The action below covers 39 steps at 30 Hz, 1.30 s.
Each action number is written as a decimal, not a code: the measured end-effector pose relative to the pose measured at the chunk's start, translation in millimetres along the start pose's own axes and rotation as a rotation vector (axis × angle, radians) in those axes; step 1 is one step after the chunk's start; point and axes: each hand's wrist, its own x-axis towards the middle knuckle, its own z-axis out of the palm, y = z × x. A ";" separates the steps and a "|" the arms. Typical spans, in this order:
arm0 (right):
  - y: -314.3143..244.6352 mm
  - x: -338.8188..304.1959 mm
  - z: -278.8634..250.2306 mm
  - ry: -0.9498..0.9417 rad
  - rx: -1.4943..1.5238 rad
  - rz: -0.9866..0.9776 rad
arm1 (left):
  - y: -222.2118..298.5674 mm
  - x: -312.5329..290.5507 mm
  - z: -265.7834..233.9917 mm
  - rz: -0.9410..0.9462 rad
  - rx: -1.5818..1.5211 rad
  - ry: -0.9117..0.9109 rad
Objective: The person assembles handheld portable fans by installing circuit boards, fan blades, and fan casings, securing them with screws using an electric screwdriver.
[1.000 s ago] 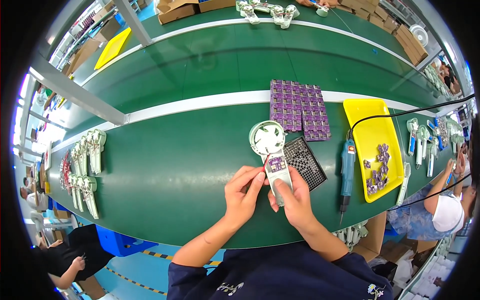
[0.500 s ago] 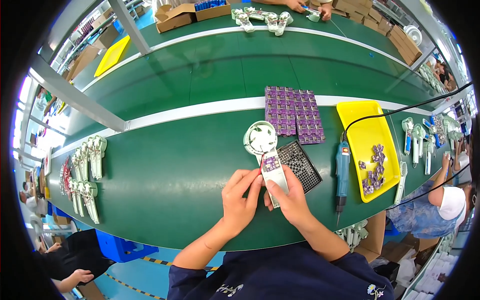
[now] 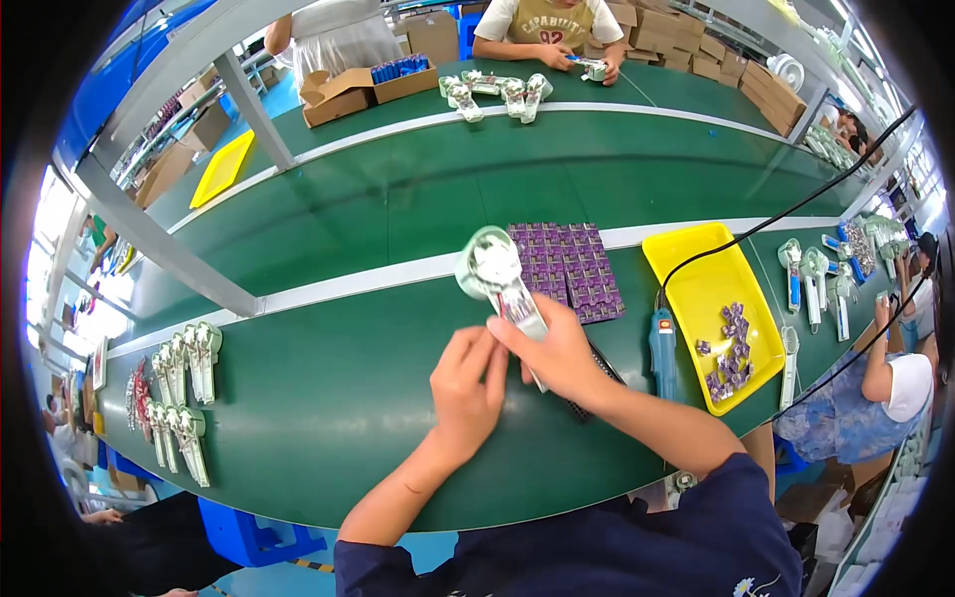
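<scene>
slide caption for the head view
A fan in the right hand, left hand close by, purple boards and yellow tray on a green bench.

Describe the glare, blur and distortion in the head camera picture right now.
In the head view, the green tabletop's edge bows toward the dark rim; also in the head view, a pale sheen lies on it, left of the left hand; again in the head view, the handheld fan's round end is washed out nearly white, its fine detail smeared.

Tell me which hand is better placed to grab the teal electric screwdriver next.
Probably the right hand: it is nearer the teal, cylindrical electric screwdriver. However, it holds the pale-green plastic fan, so the left hand might need to take over.
</scene>
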 end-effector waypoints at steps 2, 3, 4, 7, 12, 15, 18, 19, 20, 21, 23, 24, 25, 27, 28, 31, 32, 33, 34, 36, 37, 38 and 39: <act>5.7 48.3 -3.9 0.088 -0.071 -0.146 | -15.0 16.7 4.5 -0.125 -0.094 0.019; 1.3 79.4 -12.4 0.157 -0.115 -0.256 | -23.2 24.7 8.1 -0.249 -0.197 0.036; -2.1 116.5 -27.2 0.235 -0.106 -0.232 | -37.8 24.0 9.8 -0.291 -0.218 0.033; 0.1 245.6 -84.8 0.566 -0.164 -0.237 | -86.9 -8.3 6.3 -0.349 -0.211 0.038; 24.7 406.2 -210.9 0.651 -0.379 -0.131 | -87.6 -21.5 2.1 -0.606 -0.259 0.006; 38.2 460.9 -242.6 0.785 -0.386 -0.076 | -84.4 -26.7 -2.6 -0.516 -0.117 -0.049; 59.6 501.9 -265.7 0.753 -0.403 -0.056 | -59.2 -4.1 -3.2 -0.460 -0.127 0.001; 68.3 510.5 -272.0 0.717 -0.377 -0.040 | -52.6 -0.1 -2.8 -0.437 -0.122 -0.027; 72.0 517.8 -264.8 0.700 -0.376 -0.041 | -47.0 0.3 -4.6 -0.427 -0.103 -0.052; 77.5 523.6 -259.0 0.692 -0.360 -0.041 | -43.5 0.1 -3.2 -0.438 -0.093 -0.044; 83.4 539.2 -273.2 0.704 -0.346 -0.048 | -43.2 5.0 1.7 -0.452 -0.117 -0.046; 86.2 547.1 -293.3 0.723 -0.423 -0.072 | -44.8 8.1 4.4 -0.448 -0.123 -0.071; 95.3 554.4 -303.0 0.724 -0.500 -0.085 | -46.5 8.5 4.7 -0.456 -0.122 -0.074; 105.6 565.5 -282.6 0.473 -0.203 -0.011 | -40.7 6.3 2.6 -0.460 -0.071 -0.033; 113.1 575.2 -288.6 0.597 -0.414 0.002 | -43.7 3.7 2.9 -0.431 -0.065 -0.041; 122.6 579.0 -334.6 0.900 -0.831 -0.127 | -72.2 -12.0 4.8 -0.337 -0.043 -0.088; 120.3 559.3 -334.6 0.762 -0.731 -0.291 | -73.4 -8.4 1.0 -0.349 -0.048 -0.112; 125.3 529.3 -278.1 0.731 -0.813 -0.412 | -73.1 -8.5 1.8 -0.379 -0.031 -0.112; 102.1 503.1 -297.3 0.770 -1.006 -0.600 | -66.8 11.3 0.9 -0.451 -0.164 -0.132; 68.1 474.0 -283.9 0.846 -0.345 -0.429 | -76.3 10.1 17.0 -0.472 -0.413 0.014; 50.6 461.2 -269.3 0.747 -0.151 -0.426 | -77.6 11.2 11.7 -0.579 -0.615 0.071; 46.0 427.7 -217.7 0.685 -0.136 -0.395 | -81.2 0.9 -15.0 -0.645 -0.560 0.116; 19.3 366.1 -96.6 0.416 0.121 -0.301 | -85.1 -9.6 -40.3 -0.712 -0.518 0.154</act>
